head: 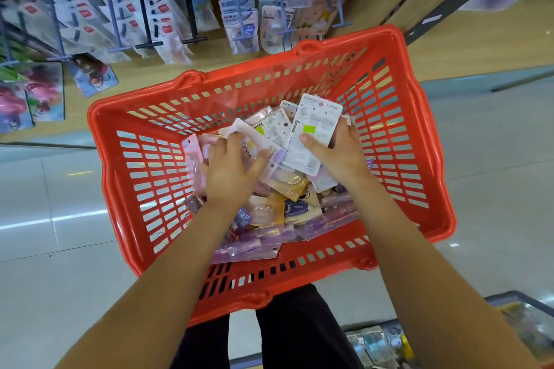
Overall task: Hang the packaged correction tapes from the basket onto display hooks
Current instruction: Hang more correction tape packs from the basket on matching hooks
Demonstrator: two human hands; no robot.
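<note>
our right hand (338, 153) pinches a card pack (311, 132), left hand (230, 168) spread on the pile inside the red basket (126, 177); crowded hooks (144, 45) beyond the rim.

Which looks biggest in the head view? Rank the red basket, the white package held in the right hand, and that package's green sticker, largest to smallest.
1. Red basket, by far the largest.
2. White package pinched in the right hand, small beside the basket.
3. Green sticker, a small patch on that package.
No ties here.
</note>
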